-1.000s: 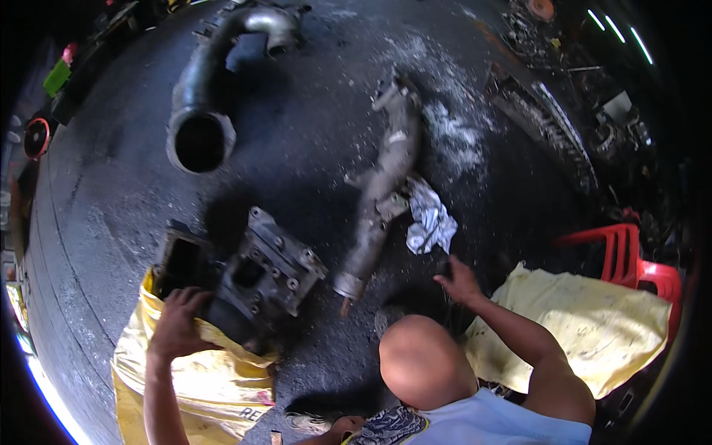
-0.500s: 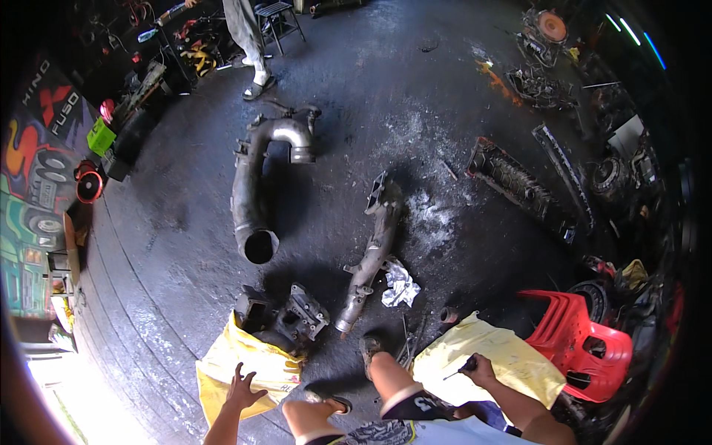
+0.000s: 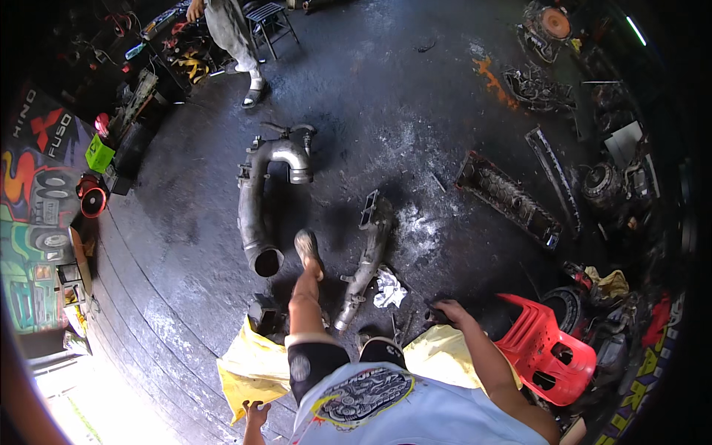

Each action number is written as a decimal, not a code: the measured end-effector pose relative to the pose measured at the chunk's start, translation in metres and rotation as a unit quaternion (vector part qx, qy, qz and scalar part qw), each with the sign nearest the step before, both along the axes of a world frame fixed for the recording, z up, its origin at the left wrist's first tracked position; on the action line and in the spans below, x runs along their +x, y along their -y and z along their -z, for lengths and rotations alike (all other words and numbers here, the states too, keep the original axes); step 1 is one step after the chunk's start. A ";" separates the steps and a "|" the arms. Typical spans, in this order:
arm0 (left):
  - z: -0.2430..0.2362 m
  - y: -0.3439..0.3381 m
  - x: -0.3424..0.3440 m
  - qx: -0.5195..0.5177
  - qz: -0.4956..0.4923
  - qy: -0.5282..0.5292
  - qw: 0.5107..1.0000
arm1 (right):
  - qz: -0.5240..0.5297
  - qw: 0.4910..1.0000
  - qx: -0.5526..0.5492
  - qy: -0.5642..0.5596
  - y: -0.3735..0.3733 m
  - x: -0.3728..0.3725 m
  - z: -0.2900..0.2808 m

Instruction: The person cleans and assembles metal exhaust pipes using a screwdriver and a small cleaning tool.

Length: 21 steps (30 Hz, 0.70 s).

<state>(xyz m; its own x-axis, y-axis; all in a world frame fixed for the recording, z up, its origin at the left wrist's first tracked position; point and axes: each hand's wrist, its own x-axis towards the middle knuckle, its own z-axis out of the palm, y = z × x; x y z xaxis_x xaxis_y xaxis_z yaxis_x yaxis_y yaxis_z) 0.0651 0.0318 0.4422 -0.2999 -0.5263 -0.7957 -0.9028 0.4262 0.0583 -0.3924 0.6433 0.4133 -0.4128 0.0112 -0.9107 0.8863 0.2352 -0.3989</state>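
My left hand (image 3: 256, 412) hangs low at the left with its fingers apart and loosely bent, nothing seen in it. It is just beside the lower edge of a yellow sack (image 3: 252, 363). My right hand (image 3: 449, 311) is closed at a dark object, too hidden to name, above the far edge of a second yellow sack (image 3: 441, 356). Ahead lie a big curved metal pipe (image 3: 254, 200) and a slimmer metal pipe (image 3: 365, 271), with crumpled silvery-white material (image 3: 389, 288) beside it. A dark metal part (image 3: 265, 315) shows behind the left sack.
A red plastic chair (image 3: 541, 345) lies tipped at my right. Farther right are a long ribbed metal part (image 3: 508, 200) and a narrow metal strip (image 3: 556, 178). Another person's leg (image 3: 241, 52) is at the far left, near a dark stool (image 3: 271, 22). My foot (image 3: 305, 245) is between the pipes.
I have risen and one leg has stepped forward between the pipes. My right hand, which held a dark-handled thin tool, has moved forward. My left hand has drawn back and lower.
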 end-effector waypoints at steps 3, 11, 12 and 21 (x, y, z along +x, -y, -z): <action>0.020 0.046 -0.080 0.115 0.041 0.053 0.991 | 0.059 0.998 -0.034 0.017 0.094 -0.061 -0.010; 0.002 0.223 -0.552 -0.068 0.092 -0.430 0.895 | 0.114 0.990 -0.086 -0.015 0.262 -0.267 -0.005; -0.014 0.225 -0.608 -0.088 0.117 -0.493 0.858 | 0.081 0.992 -0.094 -0.039 0.265 -0.292 -0.002; 0.055 0.211 -0.793 0.142 0.184 -0.226 0.946 | 0.060 0.990 -0.086 -0.096 0.400 -0.452 0.132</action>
<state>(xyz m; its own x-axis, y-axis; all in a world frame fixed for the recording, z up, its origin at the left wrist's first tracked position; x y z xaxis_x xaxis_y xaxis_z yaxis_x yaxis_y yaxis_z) -0.7279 -0.1788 0.3876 -0.7645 -0.1053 -0.6359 -0.5523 0.6157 0.5620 -0.8447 0.2433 0.2809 -0.5830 -0.0781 -0.8087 0.8082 0.0459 -0.5871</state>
